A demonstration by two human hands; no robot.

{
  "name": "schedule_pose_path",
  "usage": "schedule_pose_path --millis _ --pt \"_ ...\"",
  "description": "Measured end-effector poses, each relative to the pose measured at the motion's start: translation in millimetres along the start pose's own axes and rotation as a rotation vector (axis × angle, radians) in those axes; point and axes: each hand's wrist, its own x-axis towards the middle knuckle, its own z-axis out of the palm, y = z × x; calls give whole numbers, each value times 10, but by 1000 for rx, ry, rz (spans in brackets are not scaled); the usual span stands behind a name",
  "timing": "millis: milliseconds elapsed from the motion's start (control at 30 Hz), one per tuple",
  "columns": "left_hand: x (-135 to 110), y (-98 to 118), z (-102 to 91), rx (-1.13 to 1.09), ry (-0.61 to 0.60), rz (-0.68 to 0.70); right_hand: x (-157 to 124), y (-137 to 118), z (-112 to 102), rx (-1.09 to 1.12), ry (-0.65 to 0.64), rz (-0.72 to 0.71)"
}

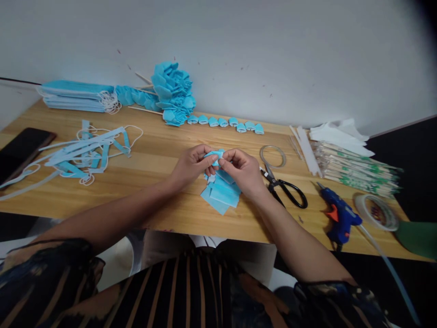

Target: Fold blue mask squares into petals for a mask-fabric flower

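Between my two hands is a small folded piece of blue mask fabric (215, 155). The fingers of my left hand (196, 163) pinch its left side, and my right hand (243, 169) pinches its right side with thumb and forefinger. Right below them, loose cut blue fabric pieces (221, 193) lie in a small overlapping pile on the table. Black-handled scissors (288, 189) rest just right of my right hand. Behind my hands, several small folded blue petals (223, 122) stand in a row near the wall.
Blue fabric flowers (173, 91) on sticks and a stack of masks (78, 96) line the back left. Mask trimmings (90, 152) and a phone (25, 152) lie left. Rightward are a wire coil (283, 159), wrapped sticks (355, 168), a blue glue gun (339, 216) and tape (392, 223).
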Motion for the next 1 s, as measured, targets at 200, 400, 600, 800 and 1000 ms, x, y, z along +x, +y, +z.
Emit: schedule_pose_path --millis 200,400,600,800,1000 --pt "-4 23 -21 60 -1 -39 0 -16 3 -31 16 16" --pt "-14 26 -14 102 17 -58 -4 -43 5 -36 35 18" --pt "-9 34 -22 84 20 -54 -8 -14 -2 -34 15 28" --pt "17 15 -27 6 50 -105 15 5 -103 8 39 60" --pt "21 1 -30 -13 42 -119 33 -44 -156 71 88 42"
